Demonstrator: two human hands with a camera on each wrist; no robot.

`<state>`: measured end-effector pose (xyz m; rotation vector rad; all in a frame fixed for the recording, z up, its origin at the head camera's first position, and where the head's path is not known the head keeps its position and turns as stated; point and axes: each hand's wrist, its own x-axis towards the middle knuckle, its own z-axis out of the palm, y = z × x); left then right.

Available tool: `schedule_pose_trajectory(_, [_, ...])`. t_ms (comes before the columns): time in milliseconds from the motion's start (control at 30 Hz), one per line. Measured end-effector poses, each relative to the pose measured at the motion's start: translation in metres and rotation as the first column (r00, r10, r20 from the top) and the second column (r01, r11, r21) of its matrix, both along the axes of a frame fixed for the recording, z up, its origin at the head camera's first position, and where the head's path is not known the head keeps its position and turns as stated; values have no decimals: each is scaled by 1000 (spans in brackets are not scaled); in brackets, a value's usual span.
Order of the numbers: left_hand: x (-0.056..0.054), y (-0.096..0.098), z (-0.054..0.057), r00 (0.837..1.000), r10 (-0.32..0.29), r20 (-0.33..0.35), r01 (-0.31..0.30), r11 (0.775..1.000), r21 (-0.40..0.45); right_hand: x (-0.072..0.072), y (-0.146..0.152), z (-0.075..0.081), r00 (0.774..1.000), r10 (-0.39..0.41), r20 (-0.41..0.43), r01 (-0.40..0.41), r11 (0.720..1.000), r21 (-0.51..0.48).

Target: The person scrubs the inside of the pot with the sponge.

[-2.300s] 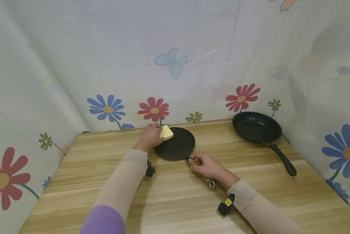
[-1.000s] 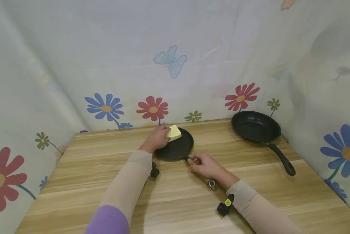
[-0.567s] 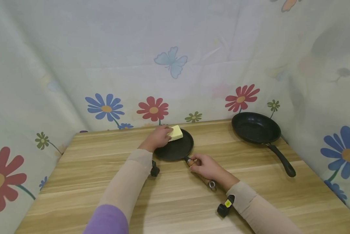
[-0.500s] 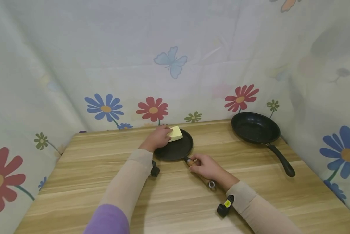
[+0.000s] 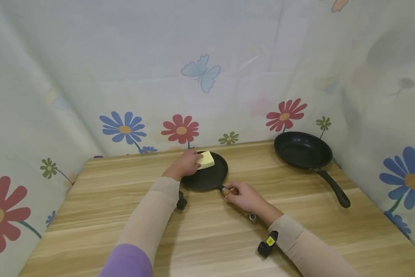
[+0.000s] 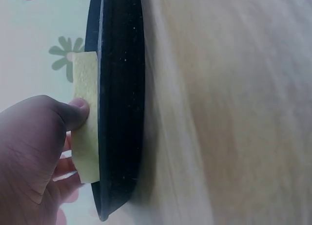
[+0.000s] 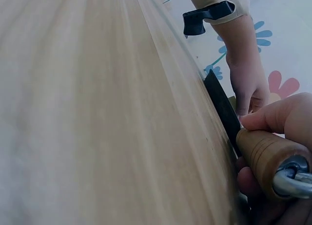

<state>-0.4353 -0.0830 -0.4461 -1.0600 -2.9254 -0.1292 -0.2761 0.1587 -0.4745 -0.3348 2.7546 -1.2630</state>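
Note:
My left hand [image 5: 186,164] grips a pale yellow sponge [image 5: 206,160] over the far left part of a small, flat black pan [image 5: 207,179]. In the left wrist view the thumb presses the near side of the sponge [image 6: 87,142], and the pan's rim [image 6: 122,88] covers its lower edge. My right hand [image 5: 243,197] pinches the pan's wooden handle [image 5: 240,211], which points toward the front right and ends in a metal ring [image 5: 251,217]. The right wrist view shows thumb and fingers around that wooden handle [image 7: 268,159].
A deeper black frying pan [image 5: 302,151] lies at the back right of the wood-grain table [image 5: 207,238], its black handle [image 5: 335,189] pointing to the front right. A flower-printed curtain [image 5: 152,88] closes off the back and sides. Both wrists carry small black cameras.
The left hand first slid the sponge rightward across the pan from its left edge, then drew it slightly back to the left and nearer. The right hand stays on the handle.

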Motion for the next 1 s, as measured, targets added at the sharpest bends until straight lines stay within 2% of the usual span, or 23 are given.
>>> schedule_pose_trajectory(200, [2,-3,1,999,38,6,-37,998,-45,1,-2,-1,1000,-24,-5,24,1000,-11])
schedule_pose_trajectory(467, [8,-10,-1,999,45,-19,-45,998,-33,2,-4,1,999,-49,-10,49,999,-19])
schedule_pose_trajectory(567, [12,-13,-1,999,44,-30,-45,998,-38,3,-4,2,999,-52,-14,52,999,-15])
schedule_pose_trajectory(833, [23,-20,-2,998,61,-7,-61,998,-25,2,-3,0,998,-63,-15,63,998,-15])
schedule_pose_trajectory(1000, [30,-23,-3,998,61,-27,-62,998,-16,1,-4,-1,998,-58,-14,58,998,-18])
